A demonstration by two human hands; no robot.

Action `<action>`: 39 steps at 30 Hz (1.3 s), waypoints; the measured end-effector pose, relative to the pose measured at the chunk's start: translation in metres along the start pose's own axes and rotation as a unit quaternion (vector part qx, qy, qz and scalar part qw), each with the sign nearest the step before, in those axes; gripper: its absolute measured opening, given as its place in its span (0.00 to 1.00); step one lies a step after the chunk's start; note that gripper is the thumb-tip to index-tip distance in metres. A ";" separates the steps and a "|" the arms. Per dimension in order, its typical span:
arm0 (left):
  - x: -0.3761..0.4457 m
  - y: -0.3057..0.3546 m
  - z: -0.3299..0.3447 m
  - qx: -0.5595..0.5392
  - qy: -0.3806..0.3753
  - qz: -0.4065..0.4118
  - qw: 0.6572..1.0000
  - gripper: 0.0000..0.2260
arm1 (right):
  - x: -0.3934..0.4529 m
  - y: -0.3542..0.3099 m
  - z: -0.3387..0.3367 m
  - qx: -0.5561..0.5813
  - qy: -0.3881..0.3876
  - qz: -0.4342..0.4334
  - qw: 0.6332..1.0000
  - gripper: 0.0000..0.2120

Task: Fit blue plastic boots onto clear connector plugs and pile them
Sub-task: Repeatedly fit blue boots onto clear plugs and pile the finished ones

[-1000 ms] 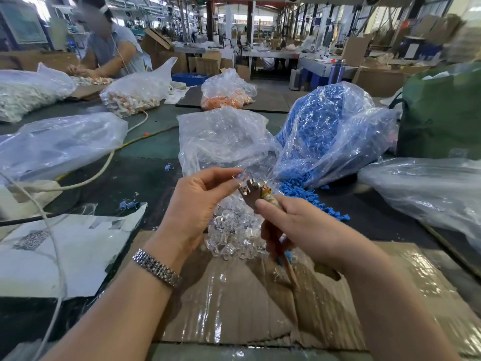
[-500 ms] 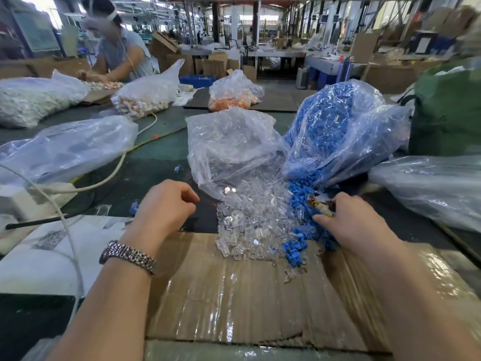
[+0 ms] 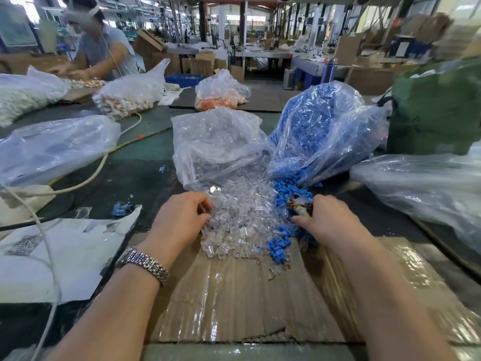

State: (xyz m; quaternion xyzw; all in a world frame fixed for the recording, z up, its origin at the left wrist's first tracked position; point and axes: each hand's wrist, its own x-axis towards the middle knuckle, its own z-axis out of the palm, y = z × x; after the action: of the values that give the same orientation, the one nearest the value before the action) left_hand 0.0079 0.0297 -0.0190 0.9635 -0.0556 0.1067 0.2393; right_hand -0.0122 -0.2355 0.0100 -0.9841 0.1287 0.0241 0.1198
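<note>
Left hand [image 3: 182, 220]: fingers curling into the clear plugs [image 3: 234, 225], picking one; pinch unclear.
Right hand [image 3: 328, 222]: fingers gripping a small tool [image 3: 299, 205], reaching into the blue boots [image 3: 283, 238].

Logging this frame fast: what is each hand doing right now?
Left hand: fingers curled into the clear plugs; a grip cannot be told.
Right hand: holds a small tool.

plugs [image 3: 239, 225] left, boots [image 3: 282, 241] right
</note>
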 end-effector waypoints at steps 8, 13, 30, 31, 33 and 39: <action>0.001 0.001 -0.005 -0.056 0.039 -0.020 0.997 0.07 | -0.011 -0.001 -0.018 0.041 0.024 -0.093 0.995 0.12; 0.001 0.006 -0.008 -0.133 0.053 -0.033 0.989 0.08 | -0.023 -0.006 -0.020 0.008 -0.096 -0.185 0.978 0.08; -0.006 0.029 -0.013 -0.567 -0.147 -0.072 0.807 0.14 | -0.018 -0.010 -0.015 0.238 0.020 -0.242 0.940 0.06; -0.007 0.030 -0.013 -0.582 -0.156 -0.072 0.795 0.14 | -0.018 -0.012 -0.014 0.273 0.029 -0.240 0.931 0.07; -0.007 0.032 -0.013 -0.605 -0.176 -0.069 0.774 0.13 | -0.018 -0.015 -0.015 0.335 0.047 -0.228 0.913 0.06; -0.010 0.038 -0.012 -0.640 -0.197 -0.079 0.739 0.15 | -0.024 -0.025 -0.017 0.567 -0.029 -0.205 0.797 0.03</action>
State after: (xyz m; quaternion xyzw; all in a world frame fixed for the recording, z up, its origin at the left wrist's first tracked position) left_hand -0.0096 0.0027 0.0062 0.5843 -0.0801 -0.1650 0.7905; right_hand -0.0281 -0.2100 0.0341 -0.7425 -0.0888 -0.0494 0.6620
